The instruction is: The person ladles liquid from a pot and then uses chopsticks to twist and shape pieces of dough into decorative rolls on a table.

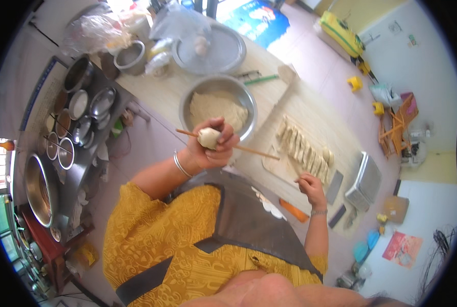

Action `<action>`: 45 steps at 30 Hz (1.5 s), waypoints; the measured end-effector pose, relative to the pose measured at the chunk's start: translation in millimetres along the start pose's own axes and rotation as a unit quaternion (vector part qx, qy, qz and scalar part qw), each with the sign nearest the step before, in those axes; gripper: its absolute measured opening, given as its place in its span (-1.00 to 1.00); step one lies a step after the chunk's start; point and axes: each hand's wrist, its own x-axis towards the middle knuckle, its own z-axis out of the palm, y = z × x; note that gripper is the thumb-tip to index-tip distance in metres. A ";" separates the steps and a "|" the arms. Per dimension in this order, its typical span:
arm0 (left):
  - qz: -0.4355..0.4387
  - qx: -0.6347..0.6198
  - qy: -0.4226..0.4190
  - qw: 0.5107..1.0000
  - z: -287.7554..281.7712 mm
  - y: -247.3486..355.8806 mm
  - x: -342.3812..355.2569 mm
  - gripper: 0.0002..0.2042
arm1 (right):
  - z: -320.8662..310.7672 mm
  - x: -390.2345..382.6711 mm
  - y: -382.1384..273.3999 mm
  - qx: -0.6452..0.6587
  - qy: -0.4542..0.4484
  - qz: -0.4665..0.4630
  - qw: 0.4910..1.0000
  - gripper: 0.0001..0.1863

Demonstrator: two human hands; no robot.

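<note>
My left hand (214, 146) is raised in front of the metal bowl, its fingers wrapped round a lump of pale dough (208, 138) with a thin wooden stick (256, 151) running along it. The stick juts out on both sides of the hand. Lower right, my right hand (311, 188) is closed in a pinch beside a row of twisted dough strips (305, 149) on the table. Something thin and pale shows at its fingertips, too small to name. Behind my left hand, the metal bowl (254, 105) holds a mass of soft dough (218, 108).
On the wooden table (259, 56) lie a green-handled tool (261, 80), a grey blade (334, 187) and an orange-handled object (293, 210). A kitchen scale (364, 181) stands at the right edge. A lidded pot (210, 48) sits farther back. Metal bowls (79, 105) crowd the left counter.
</note>
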 end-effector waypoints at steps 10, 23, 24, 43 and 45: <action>-0.056 -0.067 0.085 0.993 -2.2 9.7 27.6 -0.61 | 134.7 60.0 -105.9 -0.180 0.082 -0.359 0.912 -0.85; -0.100 -0.053 -0.008 0.994 -15.3 29.9 6.5 -0.59 | 78.5 77.4 -40.0 0.195 -0.272 0.067 0.940 -0.73; -0.057 -0.019 0.030 0.998 -14.9 39.2 3.0 -0.60 | 73.6 64.2 -20.1 0.200 -0.234 0.090 0.947 -0.75; 0.162 0.467 0.545 0.677 -157.5 147.9 65.4 -0.74 | 124.0 15.2 60.0 0.290 0.174 0.094 0.937 -0.85; 0.171 0.582 0.491 0.625 -138.7 107.0 73.3 -0.72 | 116.9 25.9 54.5 0.276 0.173 0.067 0.943 -0.84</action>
